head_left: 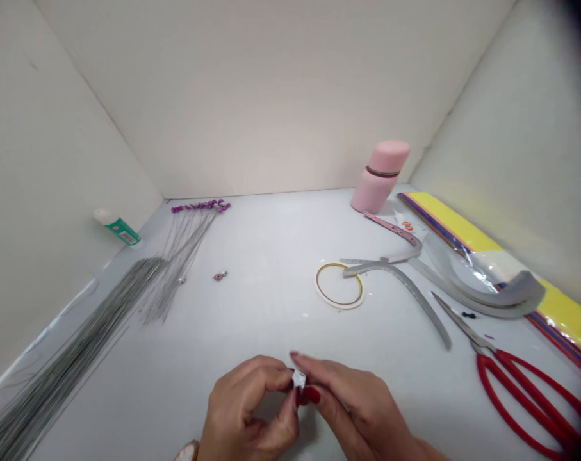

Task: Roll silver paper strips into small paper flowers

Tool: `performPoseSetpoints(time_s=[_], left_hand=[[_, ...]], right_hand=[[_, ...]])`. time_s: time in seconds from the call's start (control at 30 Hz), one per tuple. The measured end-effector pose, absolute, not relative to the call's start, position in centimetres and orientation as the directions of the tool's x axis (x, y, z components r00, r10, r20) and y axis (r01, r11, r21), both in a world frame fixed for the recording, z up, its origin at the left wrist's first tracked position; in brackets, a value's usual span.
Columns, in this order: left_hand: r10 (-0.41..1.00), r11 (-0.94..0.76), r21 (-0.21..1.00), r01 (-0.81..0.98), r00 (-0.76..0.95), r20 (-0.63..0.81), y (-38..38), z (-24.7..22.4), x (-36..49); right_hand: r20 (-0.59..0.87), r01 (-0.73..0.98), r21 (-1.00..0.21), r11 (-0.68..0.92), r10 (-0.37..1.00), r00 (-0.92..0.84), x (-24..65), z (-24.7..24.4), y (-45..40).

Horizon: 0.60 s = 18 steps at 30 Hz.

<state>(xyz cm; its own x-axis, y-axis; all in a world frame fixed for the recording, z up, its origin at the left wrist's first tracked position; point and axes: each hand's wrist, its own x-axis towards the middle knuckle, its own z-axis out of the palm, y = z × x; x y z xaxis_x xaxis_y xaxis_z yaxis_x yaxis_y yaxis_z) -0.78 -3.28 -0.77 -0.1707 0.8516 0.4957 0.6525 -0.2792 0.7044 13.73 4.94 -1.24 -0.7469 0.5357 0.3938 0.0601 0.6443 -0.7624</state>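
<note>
Right at the front, the left hand [245, 400] and the right hand [350, 403] are working close together, both pinching a small crumpled white scrap [298, 379] between their fingertips, just above the white work surface [266, 314]. Red-painted fingernails [312, 395] are flashing beside the scrap, and a pale wristwatch [188, 452] is peeking in at the bottom edge by the left wrist.

Over on the right, large red-handled steel scissors [525, 403] are lying closed, a tiny black bit [469, 315] sitting just beside their blades. On the left, a long bundle of thin grey wires [64, 346] is stretching along the wall.

Further out, a gold-edged white tape ring [339, 285] is lying flat, touching a curved grey translucent strip [396, 288]. More grey strips are curling through a clear plastic sleeve [482, 272], and a pink dotted strip [393, 228] is resting nearby. A small pink bead cluster [220, 276] is sitting alone mid-surface.

At the back, purple-beaded wire stems [198, 206] are fanning out, a white-capped green tube [118, 227] is lying by the left wall, a pink foam cylinder [380, 176] is standing tilted, and yellow and multicoloured paper sheets [463, 237] are lining the right wall.
</note>
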Motion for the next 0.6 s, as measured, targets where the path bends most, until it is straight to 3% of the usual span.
performPoseSetpoints(time_s=[0.23, 0.47, 0.6], left_hand=[[0.880, -0.312, 0.745, 0.589, -0.117, 0.460, -3.06, -0.60, -0.98], [0.919, -0.238, 0.814, 0.530, -0.147, 0.365, -3.40, -0.58, -1.08], [0.905, -0.290, 0.796, 0.531, -0.120, 0.409, -3.56, -0.54, -0.91]], right_hand=[[0.340, -0.019, -0.856, 0.516, 0.536, -0.772, 13.94, -0.80, 5.76], [0.269, 0.045, -0.899, 0.437, 0.628, -0.730, 14.08, -0.79, 5.70], [0.253, 0.097, -0.890, 0.446, 0.658, -0.709, 14.32, -1.31, 5.17]])
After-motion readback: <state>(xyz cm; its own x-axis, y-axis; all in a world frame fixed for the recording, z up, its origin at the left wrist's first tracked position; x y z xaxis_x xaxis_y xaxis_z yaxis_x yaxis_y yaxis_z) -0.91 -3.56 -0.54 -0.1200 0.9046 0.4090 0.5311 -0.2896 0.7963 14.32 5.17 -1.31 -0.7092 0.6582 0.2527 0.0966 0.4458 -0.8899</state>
